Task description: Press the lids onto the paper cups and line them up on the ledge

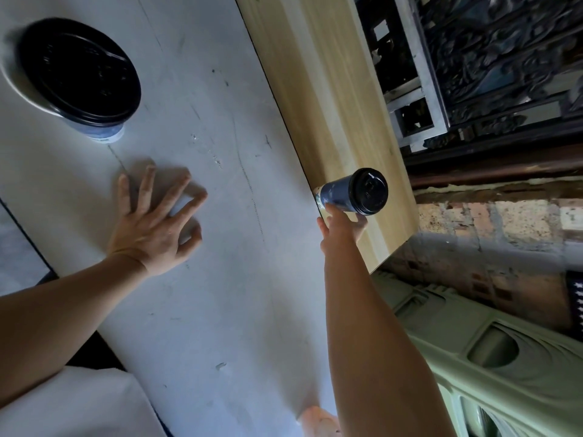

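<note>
Table (220, 279): lidded cup (82, 74). Ledge (315, 89): second cup (350, 192).

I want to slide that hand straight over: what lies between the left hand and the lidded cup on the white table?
Nothing: in the head view, only bare, scuffed table separates the left hand from the lidded cup.

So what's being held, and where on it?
The right hand grips the cup on the ledge by its side, below the lid; the left hand holds nothing.
</note>
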A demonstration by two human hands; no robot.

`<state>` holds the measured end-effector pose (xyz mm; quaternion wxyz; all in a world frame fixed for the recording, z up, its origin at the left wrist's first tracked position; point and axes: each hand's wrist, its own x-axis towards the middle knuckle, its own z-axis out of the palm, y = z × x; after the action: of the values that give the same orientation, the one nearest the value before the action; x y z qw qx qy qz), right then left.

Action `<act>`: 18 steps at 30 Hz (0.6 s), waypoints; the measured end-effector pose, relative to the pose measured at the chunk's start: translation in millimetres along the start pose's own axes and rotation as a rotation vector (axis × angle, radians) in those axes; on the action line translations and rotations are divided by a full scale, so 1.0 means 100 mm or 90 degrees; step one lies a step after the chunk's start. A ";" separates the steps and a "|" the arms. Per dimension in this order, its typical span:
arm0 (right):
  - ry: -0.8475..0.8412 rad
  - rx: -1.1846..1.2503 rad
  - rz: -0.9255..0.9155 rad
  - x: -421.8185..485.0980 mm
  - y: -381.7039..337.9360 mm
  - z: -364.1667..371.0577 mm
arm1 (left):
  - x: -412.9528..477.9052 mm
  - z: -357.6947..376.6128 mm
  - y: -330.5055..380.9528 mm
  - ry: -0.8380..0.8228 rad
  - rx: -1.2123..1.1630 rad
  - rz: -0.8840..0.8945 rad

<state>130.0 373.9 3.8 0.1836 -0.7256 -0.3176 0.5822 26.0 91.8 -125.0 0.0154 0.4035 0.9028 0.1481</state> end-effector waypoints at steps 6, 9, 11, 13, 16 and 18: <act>0.000 0.024 0.034 -0.07 0.15 -0.10 | -0.01 -0.02 0.01 -0.017 -0.011 0.000; -0.008 -0.107 -0.018 -0.18 0.40 -0.16 | -0.01 -0.01 -0.01 -0.040 -0.016 -0.002; 0.028 -0.305 -0.123 -0.29 0.67 -0.17 | -0.01 -0.01 -0.01 -0.061 -0.010 -0.004; 0.023 -0.501 -0.228 -0.45 0.99 -0.16 | -0.01 -0.03 -0.02 -0.082 0.006 0.000; -0.048 -0.744 -0.356 -0.72 1.48 -0.11 | 0.01 -0.06 -0.02 -0.113 0.023 0.012; -0.074 -0.824 -0.402 -0.94 1.77 -0.06 | 0.02 -0.11 -0.07 -0.150 0.017 0.024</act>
<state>167.8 182.0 -38.8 -0.1407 -0.5304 -0.8025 0.2342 18.5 86.0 -116.3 0.1131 0.4353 0.8888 0.0881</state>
